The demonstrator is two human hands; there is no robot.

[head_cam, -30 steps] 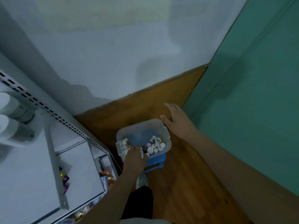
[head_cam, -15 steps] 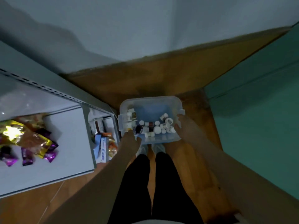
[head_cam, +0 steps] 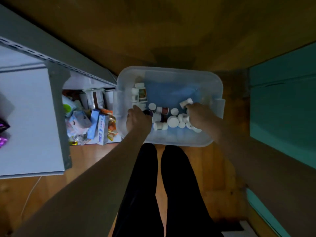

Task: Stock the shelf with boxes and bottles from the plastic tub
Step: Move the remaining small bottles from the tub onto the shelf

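Note:
A translucent plastic tub (head_cam: 171,70) sits on the floor in front of me, on something blue that shows through its bottom. Several small white-capped bottles (head_cam: 173,121) lie in its near half. My left hand (head_cam: 138,120) reaches in at the near left, fingers curled round a dark bottle (head_cam: 148,112). My right hand (head_cam: 200,115) is inside at the near right, over the pile, one fingertip against a tilted white bottle (head_cam: 185,102); its grip is hidden. The grey metal shelf (head_cam: 58,103) stands to the left.
The shelf's lowest level holds boxes and packets, among them a blue-and-white box (head_cam: 102,129). Purple wrappers (head_cam: 3,134) lie on the white board above. A teal wall (head_cam: 282,108) closes the right side. My legs in black trousers (head_cam: 145,185) stand on the wooden floor.
My head has tilted down, so the tub looks larger and nearer. My right hand moved from the tub's right rim onto the bottles inside. My left hand stayed at the near left.

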